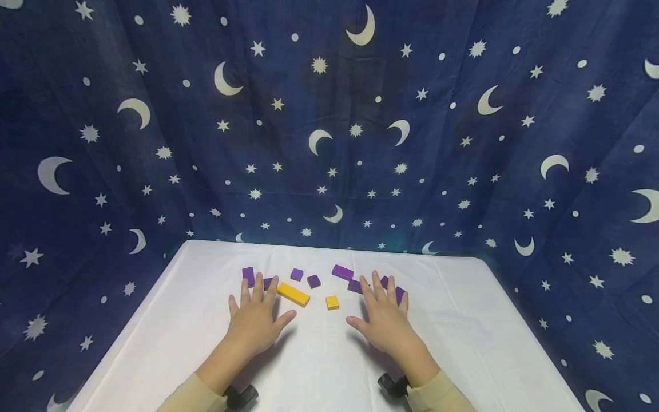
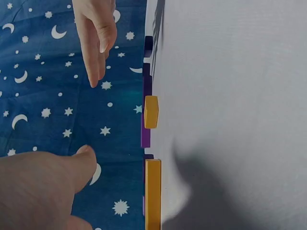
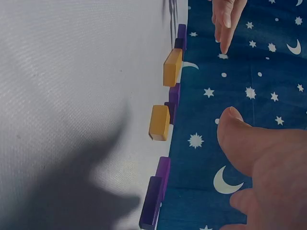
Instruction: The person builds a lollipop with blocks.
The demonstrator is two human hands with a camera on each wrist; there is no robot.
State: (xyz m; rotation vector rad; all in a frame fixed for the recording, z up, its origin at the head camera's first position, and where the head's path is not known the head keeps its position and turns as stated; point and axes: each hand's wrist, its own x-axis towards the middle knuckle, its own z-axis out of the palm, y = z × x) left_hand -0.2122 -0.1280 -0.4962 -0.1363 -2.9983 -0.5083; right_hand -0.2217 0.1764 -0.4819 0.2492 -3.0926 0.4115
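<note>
With fingers spread, my left hand (image 1: 253,320) hovers over the white table in the head view, holding nothing. Just beyond its fingertips lies a long yellow block (image 1: 293,294), with a purple block (image 1: 248,276) at the far left. My right hand (image 1: 383,323), fingers also spread, is held above the cloth at the right. Its fingers partly hide some purple blocks, among them a dark one (image 1: 355,286). Between the hands sits a small yellow block (image 1: 332,302). Two small purple cubes, one lighter (image 1: 296,274) and one darker (image 1: 314,281), lie behind it.
Another purple block (image 1: 342,272) lies toward the back of the white-covered table (image 1: 319,366). A dark blue curtain (image 1: 288,217) with moons and stars surrounds the table's back and sides. Dark wrist devices are strapped under both wrists, and hand shadows fall on the cloth.
</note>
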